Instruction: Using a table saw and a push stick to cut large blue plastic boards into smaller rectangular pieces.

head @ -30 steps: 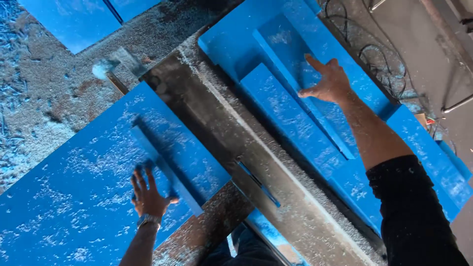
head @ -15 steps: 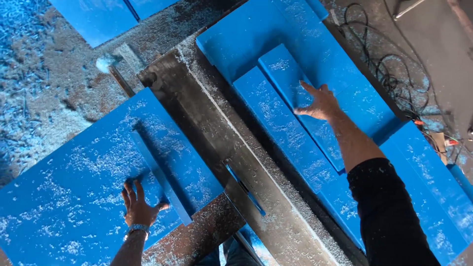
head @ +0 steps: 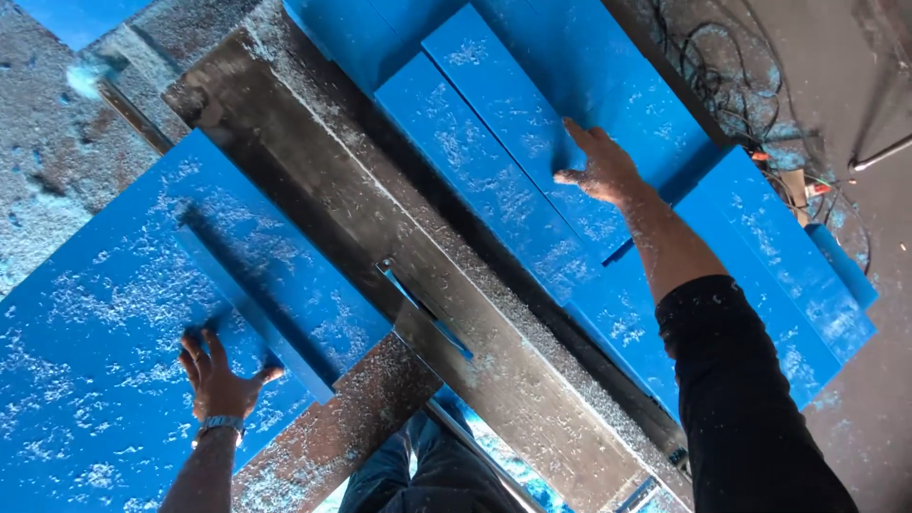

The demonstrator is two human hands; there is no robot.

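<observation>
**On both sides of the saw counter, blue boards pressed flat**

Across the grey saw counter (head: 313,180), dusted with shavings, a diagonal line is formed. Left of the counter, the left hand (head: 217,380) is laid flat on a large blue panel (head: 104,332), fingers (head: 198,350) spread, just beside a narrow blue strip (head: 256,318). Right of the counter, the right hand (head: 600,166) is pressed on a long blue plank (head: 513,133), fingers together, nothing pinched. Beyond that plank, black cables (head: 731,66) are seen on the floor.

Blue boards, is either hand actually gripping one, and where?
Neither grips. The left hand lies flat on the big blue board; the right hand presses a narrow blue board.
</observation>
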